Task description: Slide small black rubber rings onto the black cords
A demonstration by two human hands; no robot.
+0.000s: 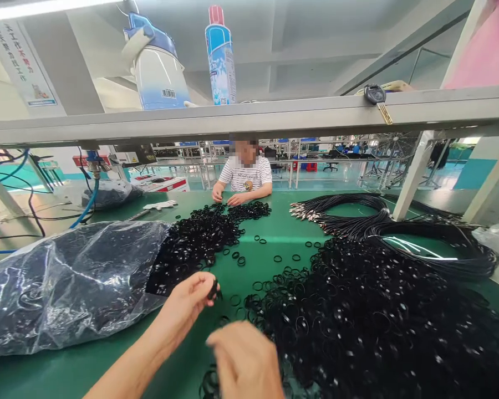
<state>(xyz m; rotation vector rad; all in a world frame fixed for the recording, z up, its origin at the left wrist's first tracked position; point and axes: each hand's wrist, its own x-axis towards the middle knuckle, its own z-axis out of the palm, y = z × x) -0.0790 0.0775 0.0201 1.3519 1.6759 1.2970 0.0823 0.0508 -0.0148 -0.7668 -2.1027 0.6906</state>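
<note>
Black rings [382, 310] in a big heap, right side of green desk [274, 235], a few strays left of it; bulging clear plastic bag [79, 282] on the left with smaller ring pile [199, 235] at its right end, coiled black cables [349, 224] behind the big heap. Right hand [249, 357] blurred, fingers bent, by the heap's near left edge, can't tell if holding anything. Left hand [193, 293], between bag and heap, pinches small black pieces [215, 289], details unclear.
</note>
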